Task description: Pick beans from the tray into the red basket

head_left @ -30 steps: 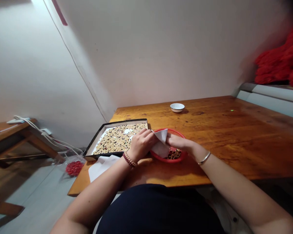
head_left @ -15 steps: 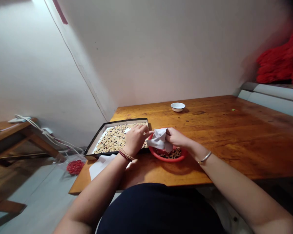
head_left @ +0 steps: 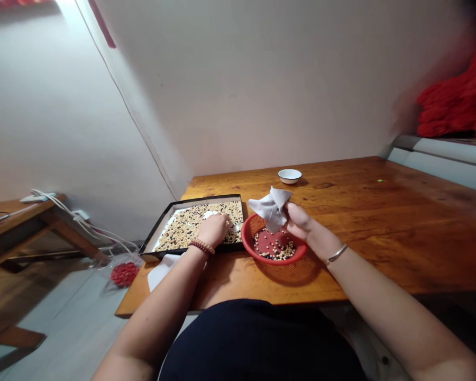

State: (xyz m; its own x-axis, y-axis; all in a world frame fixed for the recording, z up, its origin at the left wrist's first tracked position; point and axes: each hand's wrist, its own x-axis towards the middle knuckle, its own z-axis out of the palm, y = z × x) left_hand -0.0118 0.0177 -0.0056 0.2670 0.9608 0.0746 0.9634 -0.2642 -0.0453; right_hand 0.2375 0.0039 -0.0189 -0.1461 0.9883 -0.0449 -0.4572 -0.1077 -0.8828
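Observation:
My left hand (head_left: 214, 230) is down in a shallow black-rimmed tray (head_left: 155, 228), its fingers curled among the mixed pale and dark beans (head_left: 184, 227). What those fingers hold, if anything, is hidden. A grey-white cloth (head_left: 270, 207) is bunched in my right hand (head_left: 299, 221), which is closed on it. The cloth hangs over the back of a red plastic basket (head_left: 249, 248). Loose beans (head_left: 283, 251), pale and dark, lie in the bottom of that basket.
Toward the back of the wooden table (head_left: 365, 227) stands a white enamel bowl (head_left: 289, 176). White paper (head_left: 164, 270) sticks out in front of the tray. A side table (head_left: 19, 217) with cables is at left; a bag of red material (head_left: 125, 273) sits below.
My left hand has moved from beside the basket's rim down into the beans in the tray. My right hand has lifted the cloth, showing more of the basket's inside.

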